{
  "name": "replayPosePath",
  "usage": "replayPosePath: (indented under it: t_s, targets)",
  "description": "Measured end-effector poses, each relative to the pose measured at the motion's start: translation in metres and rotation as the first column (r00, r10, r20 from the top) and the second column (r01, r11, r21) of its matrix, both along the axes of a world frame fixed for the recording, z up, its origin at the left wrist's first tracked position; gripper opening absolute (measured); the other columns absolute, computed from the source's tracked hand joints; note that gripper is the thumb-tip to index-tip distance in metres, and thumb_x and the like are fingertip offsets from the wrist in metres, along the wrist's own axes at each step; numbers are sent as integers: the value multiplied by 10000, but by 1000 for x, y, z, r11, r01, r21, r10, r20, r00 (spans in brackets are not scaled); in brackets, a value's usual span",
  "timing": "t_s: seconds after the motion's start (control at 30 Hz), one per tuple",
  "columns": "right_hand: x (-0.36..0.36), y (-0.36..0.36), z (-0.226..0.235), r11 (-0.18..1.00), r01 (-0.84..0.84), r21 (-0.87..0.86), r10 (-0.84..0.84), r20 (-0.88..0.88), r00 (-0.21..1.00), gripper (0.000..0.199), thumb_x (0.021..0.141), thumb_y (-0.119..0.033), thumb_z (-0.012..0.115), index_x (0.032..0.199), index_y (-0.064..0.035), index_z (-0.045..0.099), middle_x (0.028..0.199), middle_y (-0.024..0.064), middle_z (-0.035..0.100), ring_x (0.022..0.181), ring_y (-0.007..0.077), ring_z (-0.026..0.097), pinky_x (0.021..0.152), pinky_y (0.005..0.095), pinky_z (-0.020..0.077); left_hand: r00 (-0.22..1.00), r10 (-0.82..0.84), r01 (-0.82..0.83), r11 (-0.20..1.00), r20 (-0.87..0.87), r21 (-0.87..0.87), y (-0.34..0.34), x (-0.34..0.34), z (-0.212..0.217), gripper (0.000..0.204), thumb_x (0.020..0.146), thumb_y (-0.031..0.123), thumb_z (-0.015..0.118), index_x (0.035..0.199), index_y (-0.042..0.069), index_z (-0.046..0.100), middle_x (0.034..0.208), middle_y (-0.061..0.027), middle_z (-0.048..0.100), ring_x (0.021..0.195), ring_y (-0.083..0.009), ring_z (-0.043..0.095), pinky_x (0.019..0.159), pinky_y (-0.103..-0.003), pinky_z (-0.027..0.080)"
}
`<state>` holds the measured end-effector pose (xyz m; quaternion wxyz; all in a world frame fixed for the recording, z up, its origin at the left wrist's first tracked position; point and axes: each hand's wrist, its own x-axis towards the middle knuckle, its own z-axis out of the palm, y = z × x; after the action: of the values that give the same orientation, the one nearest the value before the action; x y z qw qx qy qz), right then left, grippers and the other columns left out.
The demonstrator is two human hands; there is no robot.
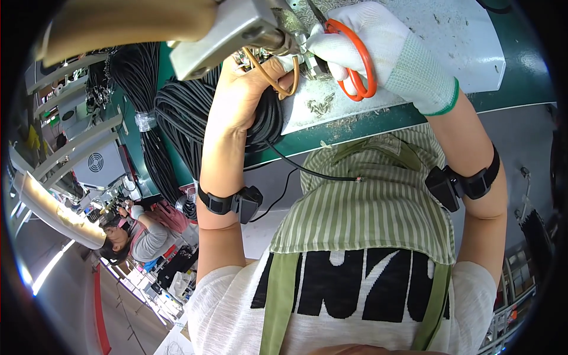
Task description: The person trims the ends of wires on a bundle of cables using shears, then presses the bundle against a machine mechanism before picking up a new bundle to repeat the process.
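At the far edge of the counter (pixel 520 65), both hands work close together under a grey metal machine head (pixel 228 32). The right hand (pixel 378 47), in a white knit glove with a green cuff, has its grip closed through the orange loops of a pair of scissors (pixel 354 59). The loops lie against the palm and fingers. The scissors' long axis runs from the loops, near and right, up toward the far left, where the dark blades point at the machine head. Whether the blades are apart or together cannot be told.

The left hand (pixel 248 89) is bare and sits just left of the scissors, its fingers curled and pinching a tan cable loop (pixel 278 80) and a small metal connector (pixel 305 56) beside the glove's fingertips. Under this hand lies a coil of black cable (pixel 183 118), and one thin black wire (pixel 307 168) trails from it to the near right, ending over the striped apron (pixel 367 201).

A white sheet (pixel 461 41) covers the green counter beneath the right hand, strewn with small wire trimmings. A clear wrap band (pixel 144 120) ties a second black bundle further left. Each forearm carries a black strap with a small box.

At the near left another person (pixel 142 234) sits by grey shelving (pixel 89 142).
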<state>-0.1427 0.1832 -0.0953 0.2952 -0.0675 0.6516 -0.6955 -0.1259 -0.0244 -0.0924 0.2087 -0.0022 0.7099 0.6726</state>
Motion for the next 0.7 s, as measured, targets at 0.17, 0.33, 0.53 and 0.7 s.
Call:
replayPosePath:
  t_s: [0.17,0.33,0.53,0.7]
  targets:
    - [-1,-3,0,998,6,-60,-5,12,1000,263,844,-225,645,750,21,645,553,66,592,464,130,565,433,247,420,1000,-19,19,1000,-15,13,-4,-3,0,96,859,100,602,815,15,588,613,-30,536,542,-100,477,483,-238,365]
    - [-5,-3,-9,993,-4,-114,-15,-165,986,256,855,-241,647,806,9,663,577,63,606,494,138,585,466,251,442,996,-35,20,986,86,167,-14,-11,-7,96,861,92,589,847,-3,584,645,-43,553,539,-110,485,490,-243,377]
    - [23,6,-5,989,38,-144,-77,-274,959,229,883,-182,541,715,-26,519,520,9,499,432,80,471,452,241,391,907,134,-280,900,398,335,3,16,23,119,873,87,575,900,-27,554,708,-69,564,563,-124,502,524,-267,424]
    - [88,26,16,985,152,-81,-144,100,984,171,864,-174,578,785,-23,557,564,6,517,466,70,509,444,227,409,977,73,-102,984,199,144,-3,58,10,107,899,88,561,928,-13,538,687,-52,535,584,-128,508,542,-269,442]
